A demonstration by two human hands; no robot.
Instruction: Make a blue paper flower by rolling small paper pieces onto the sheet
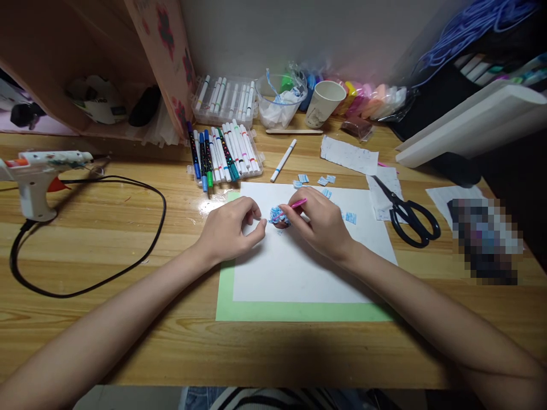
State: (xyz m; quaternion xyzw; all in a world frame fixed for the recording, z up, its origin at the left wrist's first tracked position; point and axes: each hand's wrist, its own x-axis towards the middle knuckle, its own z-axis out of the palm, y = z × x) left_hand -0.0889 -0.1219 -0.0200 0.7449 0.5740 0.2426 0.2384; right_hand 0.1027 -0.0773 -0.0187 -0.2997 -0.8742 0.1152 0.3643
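Note:
My right hand (322,222) is closed in a pinch around a thin pink stick (297,204), whose lower end reaches a small clump of blue-and-white bits (278,215). A brownish edge shows under that clump, but what it is I cannot make out. Just left of the clump is my left hand (231,228), fingers curled and thumb held apart, with nothing visible between them. Both hands are over a white sheet of paper (273,279) lying on a green sheet (299,311). Several small blue-striped paper squares (351,218) lie beyond and beside my right hand.
Black scissors (410,216) lie on the right near torn white paper strips (348,155). A glue gun (38,182) with a looping black cord (164,216) occupies the left. Behind are marker pens (231,151), a single marker (283,160), a paper cup (325,105) and a clear bowl (280,117).

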